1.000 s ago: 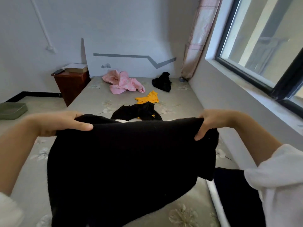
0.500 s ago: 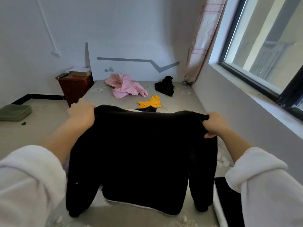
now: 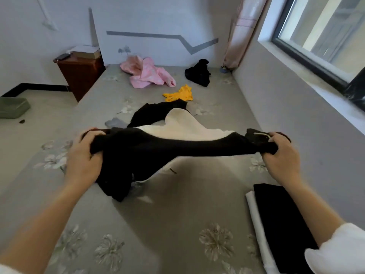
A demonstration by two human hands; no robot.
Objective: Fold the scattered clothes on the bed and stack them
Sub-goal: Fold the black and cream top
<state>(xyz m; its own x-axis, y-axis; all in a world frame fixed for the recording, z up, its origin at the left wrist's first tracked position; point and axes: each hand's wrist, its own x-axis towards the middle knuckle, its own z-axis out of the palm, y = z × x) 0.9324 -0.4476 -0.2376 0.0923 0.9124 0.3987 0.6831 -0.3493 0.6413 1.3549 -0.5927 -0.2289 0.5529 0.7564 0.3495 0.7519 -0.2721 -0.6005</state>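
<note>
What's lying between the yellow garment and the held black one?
Head view: a crumpled black garment lies on the bed, white fabric beside it.

No legible txt, labels, brands or nos. anywhere.

Bed sheet (image 3: 177, 224) is showing grey-green with pale flower print. Sweater (image 3: 158, 149) is reading black outside, white inside. Pink garment (image 3: 148, 76) is looking faintly flecked; yellow garment (image 3: 179, 93) and black heap (image 3: 198, 73) are looking plain. Folded stack (image 3: 280, 220) is showing black over white. Nightstand (image 3: 81, 76) is reading red-brown, tray (image 3: 11, 109) green, wall stripe (image 3: 158, 35) grey on white, curtain (image 3: 243, 26) pink checks.
</note>
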